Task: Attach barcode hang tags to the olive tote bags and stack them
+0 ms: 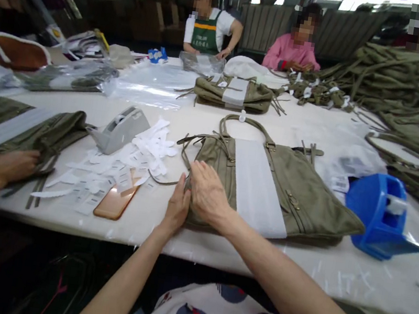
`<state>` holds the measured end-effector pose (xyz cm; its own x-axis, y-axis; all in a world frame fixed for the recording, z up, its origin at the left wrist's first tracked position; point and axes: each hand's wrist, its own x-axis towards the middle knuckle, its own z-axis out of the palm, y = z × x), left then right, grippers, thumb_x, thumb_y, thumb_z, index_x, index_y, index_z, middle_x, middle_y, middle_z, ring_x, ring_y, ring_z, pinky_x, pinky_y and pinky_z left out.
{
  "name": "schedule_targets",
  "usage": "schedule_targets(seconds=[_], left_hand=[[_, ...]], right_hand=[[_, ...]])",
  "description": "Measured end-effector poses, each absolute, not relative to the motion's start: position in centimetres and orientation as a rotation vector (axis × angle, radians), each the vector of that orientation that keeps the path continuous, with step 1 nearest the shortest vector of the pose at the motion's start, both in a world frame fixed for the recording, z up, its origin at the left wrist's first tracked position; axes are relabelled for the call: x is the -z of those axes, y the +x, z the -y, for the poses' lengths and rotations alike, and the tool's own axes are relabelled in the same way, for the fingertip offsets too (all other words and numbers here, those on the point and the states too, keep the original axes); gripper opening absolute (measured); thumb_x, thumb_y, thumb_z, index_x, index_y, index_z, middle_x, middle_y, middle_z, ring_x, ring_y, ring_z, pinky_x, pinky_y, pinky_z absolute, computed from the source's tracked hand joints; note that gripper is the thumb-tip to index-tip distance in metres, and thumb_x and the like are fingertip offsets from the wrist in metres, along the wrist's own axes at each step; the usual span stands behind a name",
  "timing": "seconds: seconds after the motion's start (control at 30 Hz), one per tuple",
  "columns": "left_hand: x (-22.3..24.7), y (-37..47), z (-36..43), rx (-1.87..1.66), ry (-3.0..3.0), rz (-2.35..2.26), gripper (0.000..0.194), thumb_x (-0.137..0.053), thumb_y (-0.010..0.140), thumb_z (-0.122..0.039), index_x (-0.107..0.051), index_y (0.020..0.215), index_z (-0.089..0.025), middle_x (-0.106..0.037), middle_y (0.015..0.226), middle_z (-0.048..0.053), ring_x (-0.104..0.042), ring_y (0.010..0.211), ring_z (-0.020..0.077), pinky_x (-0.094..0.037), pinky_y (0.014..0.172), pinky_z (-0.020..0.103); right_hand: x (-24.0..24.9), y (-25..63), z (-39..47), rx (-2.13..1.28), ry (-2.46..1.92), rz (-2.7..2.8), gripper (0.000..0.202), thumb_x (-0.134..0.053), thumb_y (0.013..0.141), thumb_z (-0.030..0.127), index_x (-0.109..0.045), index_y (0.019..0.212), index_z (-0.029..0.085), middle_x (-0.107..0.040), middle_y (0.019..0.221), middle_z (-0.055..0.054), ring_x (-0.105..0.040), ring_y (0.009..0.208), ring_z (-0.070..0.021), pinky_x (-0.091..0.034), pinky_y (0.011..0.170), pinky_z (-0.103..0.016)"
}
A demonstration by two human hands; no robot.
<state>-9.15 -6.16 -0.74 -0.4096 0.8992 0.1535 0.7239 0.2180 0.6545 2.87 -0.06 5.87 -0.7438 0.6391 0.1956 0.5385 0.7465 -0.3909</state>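
Note:
An olive-green handbag [310,194] lies flat in front of me, with a white band [255,185] around its middle and its handle [249,121] pointing away. At the bag's left end, my right hand [208,191] rests against the side, its fingers straight and close together. My left hand [178,205] stands upright against that same end, fingers stretched upward and partly covered by the right hand. The material between the two palms is hidden. A thin olive strap [164,180] trails leftward from beside my hands.
To the left are white paper labels [154,143], a phone [114,203] and a grey tape dispenser [122,127]. A blue tape dispenser [375,215] stands right. A co-worker's hand [13,165] touches another banded bag [58,133]. More bags [235,95] and two people are across the table.

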Motion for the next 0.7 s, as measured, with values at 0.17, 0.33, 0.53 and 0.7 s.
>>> schedule_targets(seconds=[0.17, 0.33, 0.53, 0.7], left_hand=[[-3.5, -8.6, 5.6, -1.273, 1.458, -2.163, 0.055, -0.039, 0.084, -0.031, -0.033, 0.134, -0.012, -0.037, 0.139, 0.013, -0.039, 0.125, 0.0209, -0.032, 0.106, 0.035], [-4.4, -6.0, 4.7, -1.052, 1.96, -2.182, 0.058, -0.03, 0.088, -0.034, -0.016, 0.141, -0.015, -0.027, 0.144, 0.012, -0.024, 0.133, 0.0242, -0.023, 0.109, 0.044], [-0.9, -5.4, 4.8, -0.369, 2.147, -2.455, 0.057, -0.027, 0.088, -0.041, -0.032, 0.135, -0.008, -0.031, 0.141, 0.018, -0.024, 0.132, 0.0309, -0.03, 0.102, 0.05], [-2.3, -6.1, 5.1, -0.216, 1.999, -2.574, 0.056, -0.029, 0.087, -0.046, -0.036, 0.134, -0.015, -0.034, 0.135, 0.022, -0.048, 0.112, 0.0346, -0.046, 0.084, 0.046]], right_hand=[[-1.0, 2.3, 3.2, -0.374, -1.002, 2.66, 0.053, -0.025, 0.093, 0.035, -0.035, 0.134, 0.003, -0.029, 0.141, -0.018, -0.022, 0.132, -0.0285, -0.022, 0.106, -0.049], [-2.3, 4.9, 3.0, -0.261, -0.943, 2.767, 0.048, -0.041, 0.087, 0.034, -0.048, 0.123, 0.003, -0.044, 0.132, -0.018, -0.036, 0.125, -0.027, -0.029, 0.104, -0.042], [-8.0, 21.5, 0.8, -0.01, -1.3, 2.108, 0.031, -0.041, 0.088, 0.025, -0.057, 0.112, 0.014, -0.055, 0.122, -0.01, -0.041, 0.121, -0.021, -0.025, 0.105, -0.04], [-6.1, 30.9, -0.9, -0.437, -1.976, 1.438, 0.046, -0.049, 0.081, 0.037, -0.052, 0.117, 0.009, -0.055, 0.116, -0.017, -0.05, 0.108, -0.0264, -0.039, 0.092, -0.041]])
